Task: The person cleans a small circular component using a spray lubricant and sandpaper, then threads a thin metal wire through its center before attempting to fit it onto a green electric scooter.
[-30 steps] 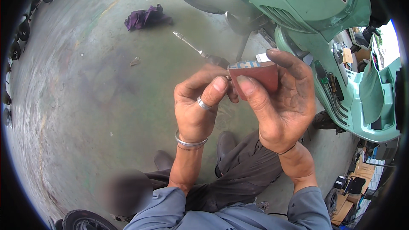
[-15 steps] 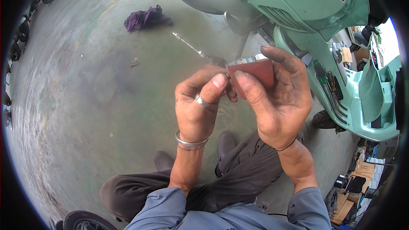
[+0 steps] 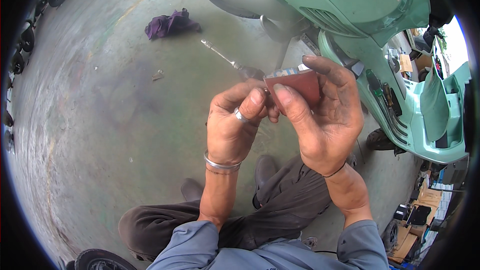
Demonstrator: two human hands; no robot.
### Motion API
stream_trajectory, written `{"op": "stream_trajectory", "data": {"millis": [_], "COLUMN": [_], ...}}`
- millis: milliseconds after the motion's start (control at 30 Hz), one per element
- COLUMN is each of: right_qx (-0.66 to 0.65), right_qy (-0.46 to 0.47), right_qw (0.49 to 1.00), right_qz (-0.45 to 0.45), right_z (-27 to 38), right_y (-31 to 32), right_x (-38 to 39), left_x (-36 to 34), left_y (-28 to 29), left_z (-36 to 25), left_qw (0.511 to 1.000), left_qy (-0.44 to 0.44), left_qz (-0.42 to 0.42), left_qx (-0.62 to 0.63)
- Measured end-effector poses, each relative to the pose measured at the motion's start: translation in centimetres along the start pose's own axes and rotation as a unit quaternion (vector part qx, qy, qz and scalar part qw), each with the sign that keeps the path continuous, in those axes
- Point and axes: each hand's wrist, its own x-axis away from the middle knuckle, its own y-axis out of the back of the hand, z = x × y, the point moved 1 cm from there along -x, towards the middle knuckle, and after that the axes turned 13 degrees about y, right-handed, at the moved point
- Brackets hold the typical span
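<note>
i watch the right hand [image 3: 327, 127] grasping a folded reddish-brown sheet [image 3: 306, 84], its thumb pressed on the near face and the other fingers mostly hidden behind. the sheet lies to the left of that palm, so the right hand is the nearer one. the left hand [image 3: 227, 127] has thumb and finger pinched on a small dark piece [image 3: 267, 91], just beside the sheet's left edge; i can't tell whether piece and sheet touch, or which way so tiny a piece points.

the sheet's long axis runs left to right, its right end a little farther away, and its left edge faces the left fingertips. a blue-and-white backing shows along its far edge.

beyond the left hand, a tool with a silver shaft [image 3: 218, 52] lies on the floor [image 3: 135, 155], the shaft pointing far and left. farther still i see a purple cloth [image 3: 172, 24], and to the far right a green scooter [image 3: 345, 2].
</note>
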Motion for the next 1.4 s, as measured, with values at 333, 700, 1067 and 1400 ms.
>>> {"op": "stream_trajectory", "data": {"millis": [333, 700, 1067, 1400], "right_qx": [0.125, 0.090, 0.056, 0.083], "right_qy": [0.121, 0.085, 0.043, 0.077], "right_qw": [0.985, 0.992, 0.997, 0.994], "right_qz": [-0.007, 0.002, -0.015, 0.008], "right_z": [-0.4, -0.5, -0.4, 0.0], "right_y": [0.2, 0.4, 0.3, 0.6], "right_x": [0.5, 0.5, 0.6, 0.5], "left_x": [-0.2, -0.2, -0.2, -0.4], "left_y": [-0.6, 0.5, -0.2, -0.2], "left_z": [0.5, 1.0, 0.9, 1.4], "left_qw": [0.992, 1.000, 0.998, 0.999], "left_qy": [-0.078, -0.006, -0.031, -0.032], "left_qz": [-0.051, -0.018, -0.034, -0.028], "left_qx": [-0.083, -0.003, -0.052, -0.020]}}
